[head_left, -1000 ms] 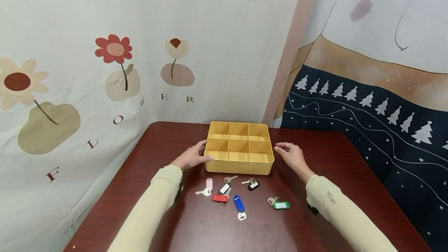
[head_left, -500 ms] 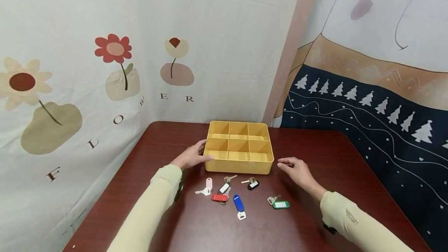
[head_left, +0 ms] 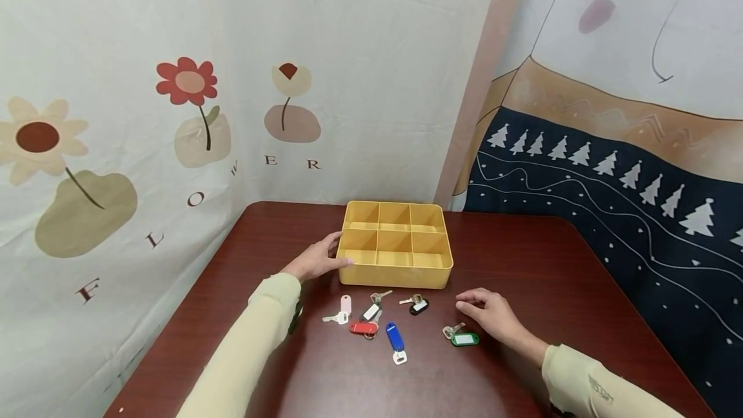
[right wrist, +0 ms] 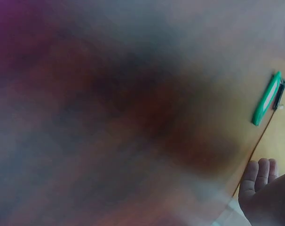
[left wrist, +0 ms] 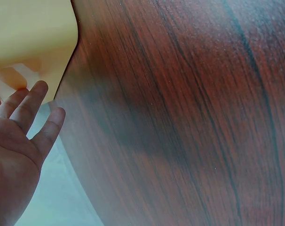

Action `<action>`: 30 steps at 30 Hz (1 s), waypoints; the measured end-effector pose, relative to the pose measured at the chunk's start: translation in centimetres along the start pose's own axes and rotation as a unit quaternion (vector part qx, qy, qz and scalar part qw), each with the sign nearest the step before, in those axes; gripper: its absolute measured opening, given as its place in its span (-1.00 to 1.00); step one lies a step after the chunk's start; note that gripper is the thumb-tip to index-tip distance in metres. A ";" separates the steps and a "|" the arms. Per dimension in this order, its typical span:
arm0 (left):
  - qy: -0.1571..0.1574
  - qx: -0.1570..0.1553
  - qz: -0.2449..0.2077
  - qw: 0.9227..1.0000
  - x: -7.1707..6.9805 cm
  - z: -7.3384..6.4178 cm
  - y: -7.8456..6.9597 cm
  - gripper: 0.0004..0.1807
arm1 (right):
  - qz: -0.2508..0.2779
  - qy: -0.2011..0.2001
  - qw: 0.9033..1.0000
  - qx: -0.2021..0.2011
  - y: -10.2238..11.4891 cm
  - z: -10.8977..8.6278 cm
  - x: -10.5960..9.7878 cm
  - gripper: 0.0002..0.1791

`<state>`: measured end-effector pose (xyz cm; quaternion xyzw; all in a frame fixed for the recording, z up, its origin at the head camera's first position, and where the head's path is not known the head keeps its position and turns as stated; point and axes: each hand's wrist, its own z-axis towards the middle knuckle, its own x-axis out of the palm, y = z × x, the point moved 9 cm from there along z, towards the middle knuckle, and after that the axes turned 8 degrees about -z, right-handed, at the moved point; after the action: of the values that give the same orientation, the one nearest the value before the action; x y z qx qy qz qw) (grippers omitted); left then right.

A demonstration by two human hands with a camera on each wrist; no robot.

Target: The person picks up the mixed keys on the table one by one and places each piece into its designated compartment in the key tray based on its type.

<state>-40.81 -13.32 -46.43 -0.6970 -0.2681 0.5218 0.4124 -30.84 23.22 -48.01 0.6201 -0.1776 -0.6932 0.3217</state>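
At the left side of a yellow compartment box [head_left: 395,277], my left hand [head_left: 316,260] rests with its thumb at the front rim. In the left wrist view its fingers [left wrist: 31,104] lie nearly straight along the box wall [left wrist: 32,28]. My right hand [head_left: 493,316] hovers, loosely bent and holding nothing, just right of a key with a green tag [head_left: 465,339]. Several other tagged keys lie before the box: pink [head_left: 346,304], dark grey [head_left: 370,312], red [head_left: 363,328], blue [head_left: 395,336] and black [head_left: 419,306]. No keys show in the compartments.
Everything stands on a dark red-brown wooden table [head_left: 522,244]. Behind it hangs a pale cloth printed with flowers [head_left: 188,81]; a dark cloth with white trees [head_left: 606,163] hangs along the right side.
My right hand has moved away from the box's right side, toward me and down to beside the green-tagged key. The left hand and the box have stayed in place.
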 end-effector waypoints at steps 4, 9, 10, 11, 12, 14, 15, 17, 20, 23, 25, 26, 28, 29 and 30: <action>0.002 0.000 0.004 1.000 -0.1 -0.1 -0.1 -0.01 | 0.011 0.005 1.000 0.002 -0.1 -0.6 0.4 -0.84; 0.001 0.002 0.000 1.000 -0.1 0.0 -0.2 -0.01 | 0.020 0.014 1.000 -0.013 0.4 -1.2 1.0 -0.85; 0.001 0.004 -0.001 1.000 -0.1 0.0 -0.2 -0.01 | 0.016 0.012 1.000 -0.021 0.5 -1.4 1.1 -0.86; 0.001 0.004 -0.003 1.000 -0.1 0.0 -0.3 -0.01 | 0.011 0.010 0.999 -0.028 0.7 -1.6 1.1 -0.86; 0.000 0.003 -0.003 1.000 -0.1 0.0 -0.3 -0.01 | 0.004 0.008 0.999 -0.035 0.8 -1.7 1.2 -0.88; -0.001 0.002 -0.002 1.000 -0.1 -0.1 -0.3 -0.01 | -0.016 0.001 0.999 -0.050 1.1 -2.0 1.4 -0.89; 0.000 0.002 -0.002 1.000 -0.1 -0.1 -0.3 -0.01 | -0.027 -0.002 0.998 -0.059 1.2 -2.2 1.5 -0.89; -0.001 0.004 0.002 1.000 -0.1 -0.1 -0.2 -0.01 | -0.048 -0.009 0.996 -0.078 1.5 -2.4 1.7 -0.88; 0.000 0.004 0.002 1.000 -0.1 -0.1 -0.1 -0.01 | -0.077 -0.019 0.992 -0.102 1.9 -2.7 1.9 -0.87; 0.000 0.007 0.003 1.000 -0.1 0.0 -0.1 -0.01 | -0.093 -0.021 0.989 -0.110 2.0 -2.7 2.0 -0.90; 0.000 0.009 0.004 1.000 0.0 0.0 -0.1 -0.02 | -0.098 -0.020 0.989 -0.107 2.0 -2.8 2.1 -0.91; 0.000 0.008 0.005 1.000 -0.1 0.0 -0.1 -0.02 | -0.099 -0.018 0.989 -0.105 2.0 -2.8 2.2 -0.92; 0.000 0.009 0.008 1.000 -0.1 0.0 -0.1 -0.01 | -0.099 -0.015 0.990 -0.100 2.0 -2.8 2.2 -0.91; 0.000 0.007 0.007 1.000 -0.1 -0.1 -0.1 -0.01 | -0.100 -0.013 0.990 -0.098 2.0 -2.8 2.2 -0.90; 0.000 0.007 0.007 1.000 -0.1 -0.1 -0.1 -0.01 | -0.100 -0.010 0.990 -0.097 2.0 -2.8 2.2 -0.89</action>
<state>-40.76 -13.35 -46.27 -0.6961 -0.2598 0.5264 0.4132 -27.67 20.69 -48.80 0.5935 -0.0495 -0.7422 0.3073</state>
